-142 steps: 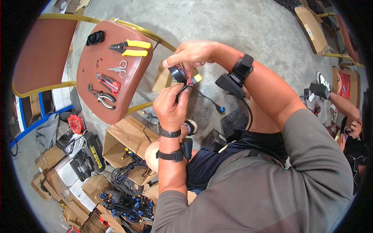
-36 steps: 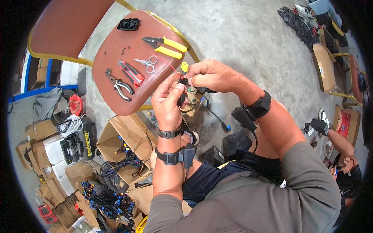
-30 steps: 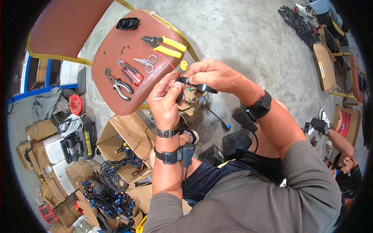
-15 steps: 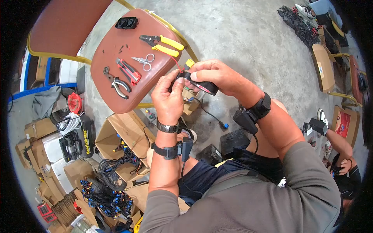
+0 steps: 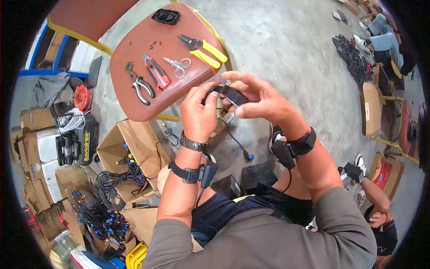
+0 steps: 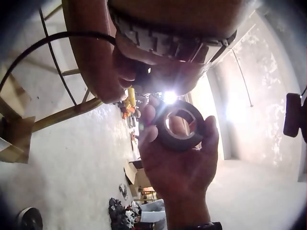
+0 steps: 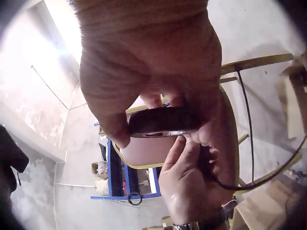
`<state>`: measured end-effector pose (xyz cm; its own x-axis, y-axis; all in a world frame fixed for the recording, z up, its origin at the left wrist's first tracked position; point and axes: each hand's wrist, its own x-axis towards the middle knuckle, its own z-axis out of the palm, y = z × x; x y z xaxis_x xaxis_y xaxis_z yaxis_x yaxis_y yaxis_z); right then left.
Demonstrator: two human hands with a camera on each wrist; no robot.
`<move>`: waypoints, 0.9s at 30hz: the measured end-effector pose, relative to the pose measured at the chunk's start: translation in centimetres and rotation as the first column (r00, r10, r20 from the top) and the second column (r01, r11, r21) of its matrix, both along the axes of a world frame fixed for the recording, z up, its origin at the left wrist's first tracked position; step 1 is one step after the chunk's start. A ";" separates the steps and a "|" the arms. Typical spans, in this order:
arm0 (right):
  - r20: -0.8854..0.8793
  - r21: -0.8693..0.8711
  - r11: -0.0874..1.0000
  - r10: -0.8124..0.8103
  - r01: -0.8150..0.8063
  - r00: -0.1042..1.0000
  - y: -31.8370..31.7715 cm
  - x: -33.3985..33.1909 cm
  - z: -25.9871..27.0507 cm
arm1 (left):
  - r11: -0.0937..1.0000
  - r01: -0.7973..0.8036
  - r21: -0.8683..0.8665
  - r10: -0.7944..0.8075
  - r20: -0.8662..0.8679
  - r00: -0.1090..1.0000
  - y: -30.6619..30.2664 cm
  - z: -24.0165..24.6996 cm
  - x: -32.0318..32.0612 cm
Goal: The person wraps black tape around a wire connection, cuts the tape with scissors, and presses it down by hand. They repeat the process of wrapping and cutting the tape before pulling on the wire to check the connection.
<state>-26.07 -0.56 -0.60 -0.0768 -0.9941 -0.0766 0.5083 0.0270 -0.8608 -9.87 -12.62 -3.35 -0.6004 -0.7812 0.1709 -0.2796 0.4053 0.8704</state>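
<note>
In the head view my left hand (image 5: pixel 197 112) pinches a black cable between thumb and fingers, at the front edge of a brown chair seat (image 5: pixel 195 24). A thin red wire (image 5: pixel 217 80) rises from that grip toward the seat. Just to the right, my right hand (image 5: pixel 271 103) holds a roll of black tape (image 5: pixel 234 95) between thumb and fingers, close against the left fingertips. The left wrist view shows the tape roll (image 6: pixel 180 144) face on, its round hole visible. Seen in the right wrist view, the roll (image 7: pixel 160 122) lies edge on above the left hand (image 7: pixel 184 184).
On the seat lie a yellow-handled wire stripper (image 5: pixel 204 50), scissors (image 5: pixel 179 67), a red utility knife (image 5: pixel 156 74), pliers (image 5: pixel 139 84) and a black piece (image 5: pixel 165 16). An open cardboard box (image 5: pixel 134 148) with cables stands below. A cable with a blue end (image 5: pixel 247 155) hangs nearby.
The right hand's fingers have spread wider around the tape roll and its thumb has moved lower. The yellow connector seen earlier beside the hands is now hidden. The head view has shifted.
</note>
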 end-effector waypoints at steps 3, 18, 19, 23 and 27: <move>-0.081 0.039 0.999 0.031 -0.028 0.996 0.2 -1.0 0.3 | 0.999 0.038 -0.002 -0.038 0.056 0.998 0.3 0.5 0.0; -0.531 0.122 0.992 0.086 -0.024 0.843 -0.4 -0.1 0.2 | 0.999 0.034 0.022 -0.035 0.039 0.999 0.2 -0.1 0.3; -0.519 0.127 0.991 0.099 -0.038 0.849 -0.4 -0.1 -0.2 | 0.999 0.041 0.012 -0.042 0.050 0.998 0.3 0.2 0.3; -0.435 0.105 0.993 -0.008 0.060 0.900 -0.4 1.3 -2.1 | 0.999 0.030 0.045 -0.029 -0.017 0.999 0.4 -1.3 0.4; -0.483 -0.050 0.997 -0.078 0.061 0.872 -1.0 1.9 -0.7 | 0.999 0.023 0.023 -0.023 -0.010 1.000 0.3 -1.3 0.1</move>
<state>-24.14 -1.54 -1.27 -0.1646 -0.9862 0.0203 0.0269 -0.0250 -0.9993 -9.81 -12.32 -4.64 -0.6166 -0.7711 0.1588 -0.2623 0.3914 0.8820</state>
